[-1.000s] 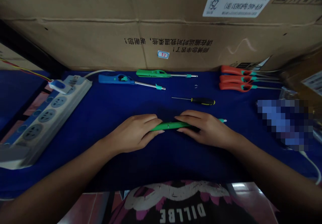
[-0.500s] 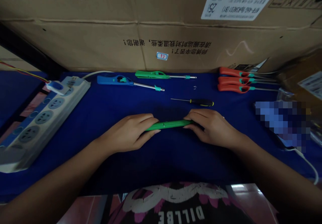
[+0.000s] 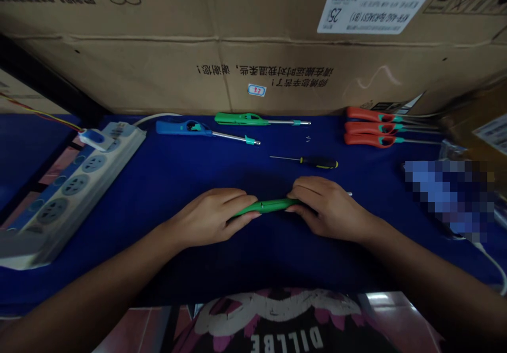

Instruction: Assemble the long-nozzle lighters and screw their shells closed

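A green long-nosed lighter lies crosswise on the blue cloth in front of me, and both hands grip it. My left hand is closed round its left end. My right hand is closed round its right part, hiding most of the metal nose; only a thin tip shows past the knuckles. A small black-handled screwdriver lies just beyond my right hand.
A blue lighter and another green lighter lie at the back. Three orange lighters lie at the back right. A white power strip runs along the left. A big cardboard box walls the back.
My hands have closed in slightly on the green lighter. My right hand has slid right along it and now covers the nose tip that showed a second ago.
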Demonstrator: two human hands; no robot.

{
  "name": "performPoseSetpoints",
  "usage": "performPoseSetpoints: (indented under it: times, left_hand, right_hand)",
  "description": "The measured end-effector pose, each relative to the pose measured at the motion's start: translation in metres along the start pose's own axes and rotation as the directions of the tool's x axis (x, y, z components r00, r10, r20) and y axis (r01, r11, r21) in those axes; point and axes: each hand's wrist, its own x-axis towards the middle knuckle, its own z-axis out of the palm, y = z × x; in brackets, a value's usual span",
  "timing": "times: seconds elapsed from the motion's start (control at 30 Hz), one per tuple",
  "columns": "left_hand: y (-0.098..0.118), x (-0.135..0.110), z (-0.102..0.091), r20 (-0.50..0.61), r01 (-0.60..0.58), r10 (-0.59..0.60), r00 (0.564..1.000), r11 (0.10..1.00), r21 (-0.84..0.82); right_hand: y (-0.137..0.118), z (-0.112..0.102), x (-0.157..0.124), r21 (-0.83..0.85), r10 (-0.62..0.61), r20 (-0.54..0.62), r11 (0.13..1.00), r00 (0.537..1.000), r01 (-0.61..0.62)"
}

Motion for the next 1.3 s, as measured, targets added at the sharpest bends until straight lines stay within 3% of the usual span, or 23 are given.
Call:
performPoseSetpoints:
  times: [0.1,0.23,0.3,0.47,0.57,0.77,0.9,1.0,1.1,1.17,1.23,1.3]
  left_hand:
    - [0.001,0.002,0.001,-0.008,0.014,-0.014,1.000,1.000,0.024]
    - [0.006,0.007,0.006,0.007,0.025,-0.025,1.000,1.000,0.004]
    - [0.007,0.009,0.008,0.006,0.038,-0.037,0.999,0.995,-0.092]
    - [0.003,0.009,0.007,-0.075,0.048,-0.077,0.994,0.942,-0.333]
    - [0.000,0.007,0.004,-0.064,0.027,-0.050,0.997,0.948,-0.317]
    - [0.003,0.007,0.005,-0.180,-0.038,-0.006,0.984,0.970,-0.241]
    - [0.006,0.009,0.004,-0.159,0.008,-0.062,0.985,0.947,-0.321]
    - [0.009,0.011,0.003,-0.028,0.189,-0.239,0.971,0.830,-0.525]
    - [0.013,0.015,0.003,0.309,0.487,-0.404,0.861,0.482,-0.728]
    - [0.015,0.017,0.002,0.440,0.577,-0.416,0.796,0.300,-0.760]
    - [0.015,0.018,0.001,0.437,0.578,-0.430,0.790,0.283,-0.766]
    - [0.013,0.017,0.002,0.393,0.568,-0.458,0.797,0.348,-0.746]
  right_hand:
    - [-0.002,-0.001,0.001,0.034,0.030,0.009,0.999,1.000,-0.030]
    - [-0.009,0.005,0.005,-0.037,-0.054,-0.013,0.998,0.998,0.053]
    - [-0.014,0.009,0.007,-0.052,-0.071,-0.016,0.996,0.997,0.070]
    - [-0.014,0.009,0.006,0.047,0.034,-0.038,0.998,0.999,-0.033]
    - [-0.011,0.005,0.005,0.021,0.054,-0.019,0.998,0.998,-0.053]
    - [-0.010,0.009,0.003,-0.110,0.020,-0.042,0.994,0.999,-0.025]
    - [-0.011,0.013,0.003,-0.216,-0.015,-0.033,0.976,0.999,0.008]
    - [-0.013,0.014,0.004,-0.314,-0.068,-0.082,0.949,0.994,0.039]
    - [-0.016,0.012,0.004,-0.360,-0.090,-0.124,0.932,0.988,0.040]
    - [-0.017,0.010,0.004,-0.294,-0.032,-0.119,0.956,0.992,-0.004]
    - [-0.017,0.007,0.003,-0.127,0.072,-0.090,0.988,0.993,-0.083]
    - [-0.017,0.005,0.003,0.073,0.167,-0.070,0.984,0.983,-0.162]
